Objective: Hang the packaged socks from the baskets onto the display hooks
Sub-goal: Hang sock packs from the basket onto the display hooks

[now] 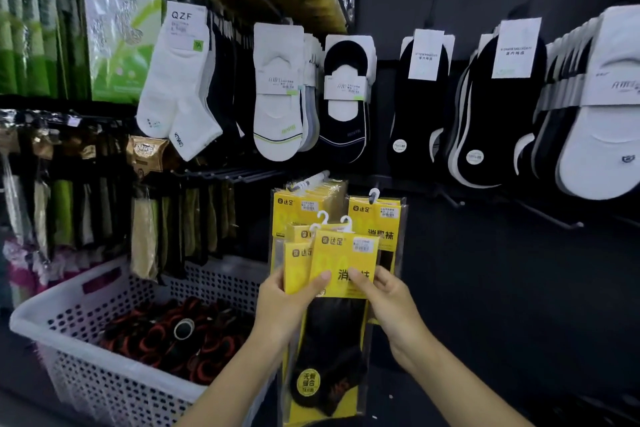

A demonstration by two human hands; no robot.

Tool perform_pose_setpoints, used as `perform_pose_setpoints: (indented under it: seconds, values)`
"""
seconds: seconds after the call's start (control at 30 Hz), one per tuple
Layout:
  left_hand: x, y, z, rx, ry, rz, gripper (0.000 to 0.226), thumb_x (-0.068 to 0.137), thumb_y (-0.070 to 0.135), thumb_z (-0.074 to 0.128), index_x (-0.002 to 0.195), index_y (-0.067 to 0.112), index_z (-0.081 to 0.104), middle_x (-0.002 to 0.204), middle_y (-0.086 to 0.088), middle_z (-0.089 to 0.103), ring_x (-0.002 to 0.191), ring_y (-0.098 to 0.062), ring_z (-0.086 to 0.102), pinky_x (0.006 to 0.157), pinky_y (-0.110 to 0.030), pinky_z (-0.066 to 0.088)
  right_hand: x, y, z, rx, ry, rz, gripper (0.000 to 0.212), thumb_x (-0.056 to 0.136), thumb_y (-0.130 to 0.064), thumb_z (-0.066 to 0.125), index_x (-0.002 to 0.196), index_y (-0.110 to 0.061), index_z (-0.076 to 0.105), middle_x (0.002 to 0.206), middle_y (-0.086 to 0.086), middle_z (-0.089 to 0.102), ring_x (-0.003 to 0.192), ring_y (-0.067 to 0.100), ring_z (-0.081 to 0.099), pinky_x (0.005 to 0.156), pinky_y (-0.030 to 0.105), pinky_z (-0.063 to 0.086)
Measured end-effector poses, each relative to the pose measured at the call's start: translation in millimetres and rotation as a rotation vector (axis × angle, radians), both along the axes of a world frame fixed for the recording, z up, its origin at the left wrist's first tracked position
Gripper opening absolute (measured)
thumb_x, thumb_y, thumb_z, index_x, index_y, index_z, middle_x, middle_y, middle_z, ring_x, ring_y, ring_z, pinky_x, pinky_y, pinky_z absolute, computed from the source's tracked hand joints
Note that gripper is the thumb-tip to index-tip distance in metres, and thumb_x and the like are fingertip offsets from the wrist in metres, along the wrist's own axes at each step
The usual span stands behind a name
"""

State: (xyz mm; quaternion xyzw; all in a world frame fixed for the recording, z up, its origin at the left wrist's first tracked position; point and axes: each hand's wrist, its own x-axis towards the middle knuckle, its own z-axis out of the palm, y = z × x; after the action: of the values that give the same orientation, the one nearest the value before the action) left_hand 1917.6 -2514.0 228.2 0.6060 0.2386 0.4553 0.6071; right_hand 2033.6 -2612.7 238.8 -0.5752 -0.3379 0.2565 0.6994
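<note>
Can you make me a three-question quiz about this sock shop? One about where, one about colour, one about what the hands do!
1. Where in the picture is the white basket?
A) lower left B) top right C) middle
2. What colour are the cards on the held packets?
A) red B) yellow C) blue
3. What are the left hand and right hand doing?
A) gripping the packets B) hanging idle C) reaching into the basket

Answers: 1 A, it sits low and left of both hands; 2 B, the cards are bright yellow; 3 A, both hands hold the packets between them.
</note>
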Motion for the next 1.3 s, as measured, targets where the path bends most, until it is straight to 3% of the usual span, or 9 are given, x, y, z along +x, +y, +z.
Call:
perform_pose_setpoints:
  seconds: [0.1, 0.23, 0.33, 0.5, 0.67, 0.77, 0.87, 1.0, 1.3]
  values:
    - [-3, 1, 1, 0.020, -0.006, -0.062, 0.018, 0.082, 0.035, 0.065, 0.095, 0.024, 0.070, 0.089, 0.013, 0.075, 0.081, 0.000, 0.069, 0.062, -0.008, 0.049, 5, -3, -3, -0.007, 0.024, -0.038, 0.019, 0.090, -0.023, 0.063, 0.107, -0.017, 0.067, 0.096, -0.002, 0.076, 0.088, 0.011, 0.072, 0.067, 0.018, 0.054]
    - [-10, 9, 4, 0.047, -0.027, -0.004, 0.019, 0.087, 0.030, 0.062, 0.090, 0.012, 0.069, 0.092, -0.001, 0.069, 0.086, -0.018, 0.062, 0.079, -0.025, 0.047, 19, -11, -3, 0.011, 0.035, -0.148, 0.016, 0.093, -0.018, 0.059, 0.106, -0.013, 0.067, 0.096, 0.003, 0.075, 0.089, 0.017, 0.071, 0.074, 0.023, 0.054]
    - [-16, 17, 10, 0.047, -0.090, 0.050, 0.015, 0.087, 0.025, 0.063, 0.100, 0.020, 0.071, 0.097, 0.005, 0.075, 0.094, -0.011, 0.069, 0.083, -0.027, 0.052, 32, -17, 5, 0.066, 0.017, -0.236, 0.014, 0.094, -0.017, 0.056, 0.102, -0.013, 0.067, 0.097, 0.003, 0.074, 0.091, 0.017, 0.070, 0.075, 0.026, 0.053]
    - [-23, 30, 16, 0.039, -0.141, 0.132, 0.018, 0.085, 0.025, 0.067, 0.101, 0.019, 0.070, 0.098, 0.005, 0.075, 0.094, -0.009, 0.069, 0.083, -0.026, 0.050, 49, -13, 24, 0.099, -0.073, -0.272, 0.015, 0.096, -0.018, 0.054, 0.105, -0.018, 0.065, 0.098, -0.002, 0.073, 0.092, 0.011, 0.068, 0.084, 0.029, 0.053]
    - [-25, 35, 18, 0.041, -0.159, 0.146, 0.016, 0.083, 0.021, 0.069, 0.099, 0.018, 0.069, 0.094, 0.006, 0.075, 0.088, -0.009, 0.071, 0.067, -0.018, 0.055, 56, 11, 27, 0.043, -0.167, -0.269, 0.014, 0.096, -0.016, 0.054, 0.094, -0.026, 0.063, 0.095, -0.009, 0.071, 0.085, 0.001, 0.067, 0.071, 0.016, 0.050]
    - [-25, 34, 18, 0.015, -0.159, 0.127, 0.019, 0.081, 0.019, 0.071, 0.100, 0.018, 0.069, 0.095, 0.005, 0.075, 0.088, -0.012, 0.071, 0.071, -0.024, 0.057, 66, 25, 21, -0.006, -0.093, -0.317, 0.008, 0.095, -0.017, 0.056, 0.094, -0.016, 0.064, 0.102, 0.004, 0.070, 0.094, 0.016, 0.066, 0.086, 0.032, 0.053]
    - [-25, 30, 17, -0.027, -0.155, 0.091, 0.022, 0.078, 0.016, 0.074, 0.099, 0.016, 0.069, 0.097, -0.001, 0.075, 0.089, -0.018, 0.072, 0.078, -0.036, 0.057, 75, 36, 15, -0.059, -0.013, -0.459, 0.021, 0.091, -0.025, 0.062, 0.104, -0.008, 0.061, 0.109, 0.008, 0.066, 0.100, 0.022, 0.062, 0.089, 0.038, 0.051]
    - [-24, 27, 14, -0.122, -0.176, 0.030, 0.028, 0.074, 0.012, 0.076, 0.101, 0.014, 0.067, 0.095, -0.004, 0.076, 0.087, -0.022, 0.073, 0.068, -0.032, 0.060, 70, 34, 0, -0.122, -0.064, -0.600, 0.037, 0.093, -0.024, 0.060, 0.123, -0.005, 0.052, 0.125, 0.012, 0.054, 0.104, 0.021, 0.055, 0.085, 0.033, 0.048]
    - [-2, 8, 15, -0.270, -0.245, -0.132, 0.043, 0.061, 0.016, 0.080, 0.102, 0.011, 0.067, 0.092, -0.008, 0.076, 0.080, -0.023, 0.074, 0.055, -0.025, 0.057, 16, 5, -13, -0.066, -0.042, -0.123, 0.062, 0.077, -0.052, 0.064, 0.130, -0.025, 0.046, 0.134, -0.003, 0.050, 0.126, 0.014, 0.047, 0.102, 0.030, 0.041]
